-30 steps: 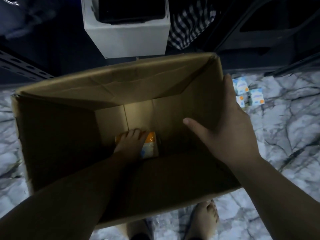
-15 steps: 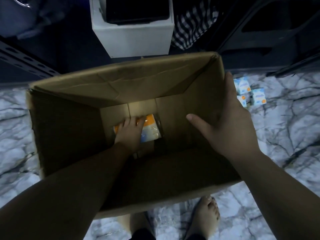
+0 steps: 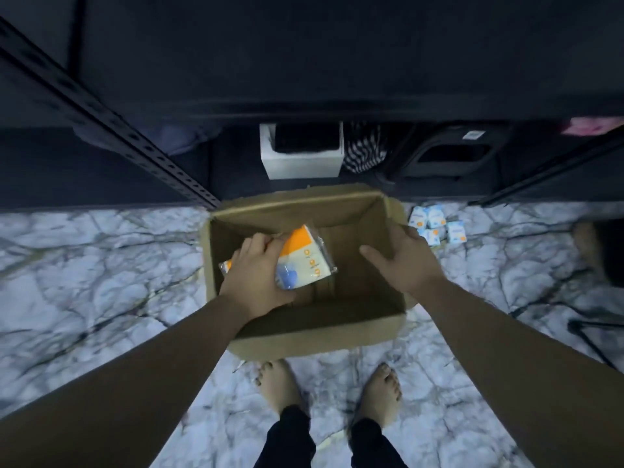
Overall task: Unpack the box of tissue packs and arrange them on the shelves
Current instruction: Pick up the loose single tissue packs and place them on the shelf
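Left hand [image 3: 257,276] has its fingers curled round the orange tissue pack [image 3: 305,261], holding it over the open cardboard box [image 3: 317,336]; right hand [image 3: 407,261] grips the box's right wall, thumb spread inside.

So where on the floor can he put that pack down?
Bare marble floor lies left of the cardboard box, and more sits in front of the feet. Right of the box is crowded by small tissue packs.

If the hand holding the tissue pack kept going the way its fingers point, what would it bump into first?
Probably the far wall of the cardboard box. The left hand, gripping the tissue pack, points up-frame toward it, though depth is unclear.
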Action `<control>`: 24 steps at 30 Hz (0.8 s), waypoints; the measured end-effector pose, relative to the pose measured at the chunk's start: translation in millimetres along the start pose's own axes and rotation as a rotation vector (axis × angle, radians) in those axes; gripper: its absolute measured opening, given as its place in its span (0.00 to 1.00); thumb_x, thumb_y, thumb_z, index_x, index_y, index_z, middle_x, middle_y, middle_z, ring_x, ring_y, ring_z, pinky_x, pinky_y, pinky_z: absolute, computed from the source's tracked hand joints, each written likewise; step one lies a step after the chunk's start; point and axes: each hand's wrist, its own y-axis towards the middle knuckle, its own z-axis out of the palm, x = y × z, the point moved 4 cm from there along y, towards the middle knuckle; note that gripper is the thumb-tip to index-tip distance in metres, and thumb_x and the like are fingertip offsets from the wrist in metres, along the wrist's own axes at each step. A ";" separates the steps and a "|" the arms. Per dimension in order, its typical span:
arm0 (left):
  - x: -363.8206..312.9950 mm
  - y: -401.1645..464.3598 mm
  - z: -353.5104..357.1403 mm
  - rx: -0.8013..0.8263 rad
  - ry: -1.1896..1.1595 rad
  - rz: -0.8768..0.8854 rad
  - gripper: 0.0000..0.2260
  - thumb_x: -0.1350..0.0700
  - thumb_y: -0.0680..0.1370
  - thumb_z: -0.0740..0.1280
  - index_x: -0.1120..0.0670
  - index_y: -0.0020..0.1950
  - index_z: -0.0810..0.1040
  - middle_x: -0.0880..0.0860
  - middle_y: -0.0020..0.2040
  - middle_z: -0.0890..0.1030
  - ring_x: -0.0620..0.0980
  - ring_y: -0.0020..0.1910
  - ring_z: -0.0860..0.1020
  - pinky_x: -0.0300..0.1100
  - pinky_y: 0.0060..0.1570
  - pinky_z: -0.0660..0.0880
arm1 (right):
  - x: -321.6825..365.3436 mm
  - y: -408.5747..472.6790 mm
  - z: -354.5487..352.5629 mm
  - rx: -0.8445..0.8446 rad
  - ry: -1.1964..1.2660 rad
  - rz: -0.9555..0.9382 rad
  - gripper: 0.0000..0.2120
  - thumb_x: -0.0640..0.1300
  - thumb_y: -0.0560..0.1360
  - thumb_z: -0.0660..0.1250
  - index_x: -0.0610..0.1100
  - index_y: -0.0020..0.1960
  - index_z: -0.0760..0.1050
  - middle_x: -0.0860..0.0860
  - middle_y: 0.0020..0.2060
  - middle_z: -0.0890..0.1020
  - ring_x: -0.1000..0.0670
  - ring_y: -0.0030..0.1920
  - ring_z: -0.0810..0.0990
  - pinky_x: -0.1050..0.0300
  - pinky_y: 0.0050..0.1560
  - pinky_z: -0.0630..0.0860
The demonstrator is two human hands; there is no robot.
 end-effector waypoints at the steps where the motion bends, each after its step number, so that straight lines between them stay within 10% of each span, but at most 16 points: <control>1: -9.2 -13.1 -20.5 -0.008 -0.012 -0.004 0.49 0.36 0.60 0.76 0.49 0.78 0.66 0.52 0.61 0.70 0.56 0.60 0.69 0.50 0.57 0.70 | 13.8 -15.1 -13.5 0.022 0.041 -0.031 0.43 0.76 0.74 0.60 0.53 0.82 0.60 0.46 0.76 0.70 0.41 0.75 0.69 0.46 0.73 0.70; 24: -178.8 -200.5 -354.3 -0.466 -0.149 -0.080 0.48 0.37 0.65 0.77 0.45 0.81 0.59 0.48 0.64 0.68 0.47 0.62 0.67 0.52 0.64 0.72 | 192.3 -237.4 -300.4 -0.280 0.284 -0.564 0.27 0.60 0.80 0.67 0.51 0.76 0.72 0.55 0.71 0.74 0.52 0.73 0.70 0.55 0.69 0.69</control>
